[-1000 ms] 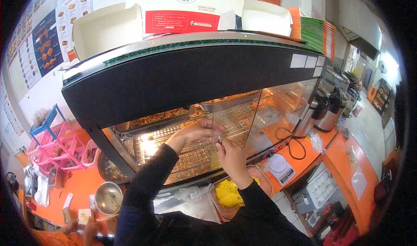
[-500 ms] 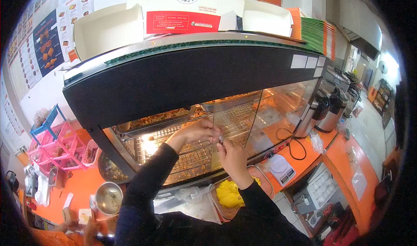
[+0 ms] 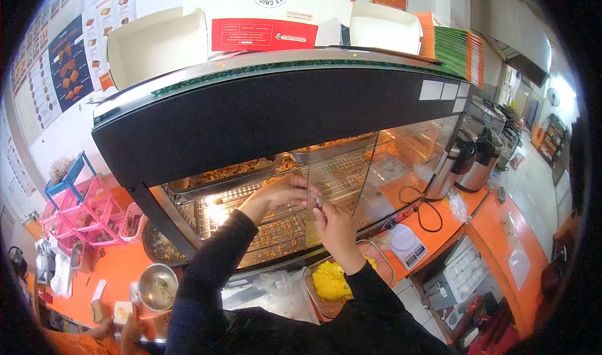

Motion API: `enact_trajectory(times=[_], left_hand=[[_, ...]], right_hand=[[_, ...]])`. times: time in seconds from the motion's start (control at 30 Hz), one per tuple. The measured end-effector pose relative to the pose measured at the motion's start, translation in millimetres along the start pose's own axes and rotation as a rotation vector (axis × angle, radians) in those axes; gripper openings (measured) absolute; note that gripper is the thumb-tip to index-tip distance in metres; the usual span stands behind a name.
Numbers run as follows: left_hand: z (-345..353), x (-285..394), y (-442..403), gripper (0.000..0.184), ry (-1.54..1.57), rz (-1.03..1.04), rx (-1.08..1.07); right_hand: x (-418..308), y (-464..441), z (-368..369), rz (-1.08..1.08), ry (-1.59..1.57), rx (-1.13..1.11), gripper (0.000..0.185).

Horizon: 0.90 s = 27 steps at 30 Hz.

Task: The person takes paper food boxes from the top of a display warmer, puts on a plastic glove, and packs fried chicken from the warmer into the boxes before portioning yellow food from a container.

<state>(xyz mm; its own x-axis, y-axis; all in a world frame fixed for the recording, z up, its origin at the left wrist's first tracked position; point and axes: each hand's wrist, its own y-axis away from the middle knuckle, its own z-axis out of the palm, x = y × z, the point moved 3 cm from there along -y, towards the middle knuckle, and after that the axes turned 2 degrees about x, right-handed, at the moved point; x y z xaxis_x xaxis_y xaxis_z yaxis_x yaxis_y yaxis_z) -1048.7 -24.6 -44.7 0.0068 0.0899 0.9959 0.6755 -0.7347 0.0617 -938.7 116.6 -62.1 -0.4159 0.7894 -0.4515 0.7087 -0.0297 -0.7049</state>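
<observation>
In the head view my left hand (image 3: pixel 279 195) reaches into the open part of a black food warmer cabinet (image 3: pixel 251 107). Its fingertips are closed together at the edge of a sliding glass door (image 3: pixel 342 179). Just below, my right hand (image 3: pixel 337 226) makes a pinch with thumb and forefinger. A small pale, shiny piece shows between both sets of fingertips, too small to name. Behind my hands are wire racks (image 3: pixel 263 236) with crumbs and a metal tray of fried food (image 3: pixel 235 174). A tray of yellow food (image 3: pixel 329 280) lies below my right forearm.
White cartons (image 3: pixel 157 47) stand on the cabinet top. A scale (image 3: pixel 407 245) and steel flasks (image 3: pixel 480 160) are right. Left are a steel bowl (image 3: pixel 158 286), pink baskets (image 3: pixel 88 211) and another person's hands (image 3: pixel 128 330) with a white block.
My hands stay almost in place, with only slight finger movement at the glass edge. At lower left, the other person's hands have shifted slightly.
</observation>
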Motion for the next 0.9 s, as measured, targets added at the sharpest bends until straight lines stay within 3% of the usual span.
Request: enact_trajectory(times=[0.3,0.6,0.9], left_hand=[[2.5,0.6,1.3,0.02,0.111,-0.012,0.0],[9.6,9.2,2.2,0.041,0.158,0.038,0.028],[7.7,7.5,0.9,0.018,-0.048,-0.077,0.061]], right_hand=[[-4.5,-0.9,-4.0,0.023,0.013,-0.015,0.021],[-3.6,-0.3,-4.1,0.009,0.015,0.016,0.021],[-3.9,-1.1,-4.0,0.011,0.034,-0.007,0.02]])
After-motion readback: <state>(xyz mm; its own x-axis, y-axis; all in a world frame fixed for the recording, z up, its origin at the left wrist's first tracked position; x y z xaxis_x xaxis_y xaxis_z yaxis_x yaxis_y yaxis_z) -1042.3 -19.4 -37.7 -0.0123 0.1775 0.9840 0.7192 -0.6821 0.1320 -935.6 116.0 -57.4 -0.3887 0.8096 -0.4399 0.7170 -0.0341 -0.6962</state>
